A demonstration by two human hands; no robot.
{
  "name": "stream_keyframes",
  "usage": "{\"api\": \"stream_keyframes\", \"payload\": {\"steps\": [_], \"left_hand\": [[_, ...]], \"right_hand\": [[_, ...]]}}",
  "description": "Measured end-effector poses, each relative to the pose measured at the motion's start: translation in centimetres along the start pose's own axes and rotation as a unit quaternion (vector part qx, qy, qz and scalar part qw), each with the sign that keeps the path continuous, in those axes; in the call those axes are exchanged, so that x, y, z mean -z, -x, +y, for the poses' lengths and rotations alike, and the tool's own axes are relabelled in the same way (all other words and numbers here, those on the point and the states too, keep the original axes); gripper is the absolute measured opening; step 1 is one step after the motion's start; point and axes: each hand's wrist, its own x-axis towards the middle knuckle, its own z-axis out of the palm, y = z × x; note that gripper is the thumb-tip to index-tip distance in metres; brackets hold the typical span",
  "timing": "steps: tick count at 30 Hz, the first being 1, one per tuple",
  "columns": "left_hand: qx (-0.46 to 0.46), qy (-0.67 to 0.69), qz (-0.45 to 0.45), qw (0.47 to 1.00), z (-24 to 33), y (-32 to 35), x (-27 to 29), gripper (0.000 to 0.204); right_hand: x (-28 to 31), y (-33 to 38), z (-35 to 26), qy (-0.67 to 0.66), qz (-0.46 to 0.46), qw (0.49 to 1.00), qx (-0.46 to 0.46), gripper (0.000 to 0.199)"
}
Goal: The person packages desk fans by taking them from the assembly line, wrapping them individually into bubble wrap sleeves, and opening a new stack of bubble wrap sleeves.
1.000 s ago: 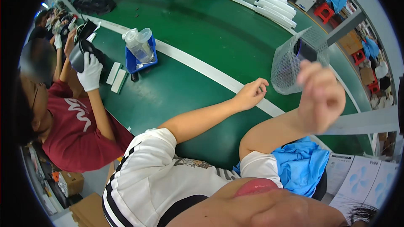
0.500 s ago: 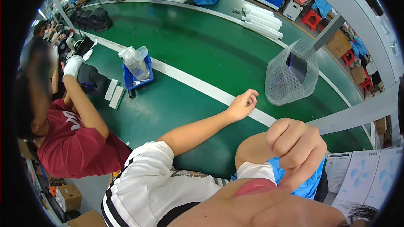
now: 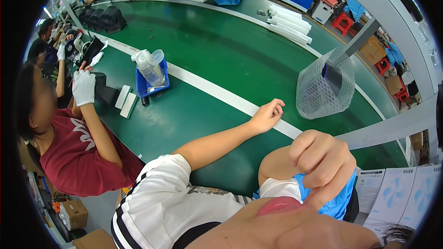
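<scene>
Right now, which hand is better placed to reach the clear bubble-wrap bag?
Probably the left hand: it lies nearer the clear bubble-wrap bag, while the right hand is raised by the face.

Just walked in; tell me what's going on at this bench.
The left hand, loosely curled over the white strip, holds nothing visible; the right hand is raised and curled. A bubble-wrap bag, a dark object inside, stands on the green surface, touching neither hand. To the left, a co-worker's gloved hand is beside a dark device.
</scene>
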Motion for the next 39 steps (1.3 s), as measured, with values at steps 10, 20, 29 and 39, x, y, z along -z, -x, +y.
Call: {"api": "stream_keyframes", "payload": {"steps": [10,20,29,39], "left_hand": [[-0.02,0.025,-0.022,0.999,1.4,0.4,0.4,0.029],[0.059,0.04,-0.013,0.997,0.3,-0.6,-0.2,0.045],[0.034,0.004,0.005,0.999,-0.1,0.5,1.4,0.042],[0.025,0.031,-0.029,0.999,-0.1,-0.3,-0.3,0.042]], "right_hand": [[0.4,0.1,0.9,0.222,0.053,0.973,-0.04,0.016],[-3.3,-0.1,2.9,0.386,0.108,0.916,-0.004,0.03],[-5.1,-0.2,4.4,0.362,0.187,0.91,0.072,0.022],[-4.5,-0.3,2.2,0.479,0.13,0.867,-0.039,0.035]]}}
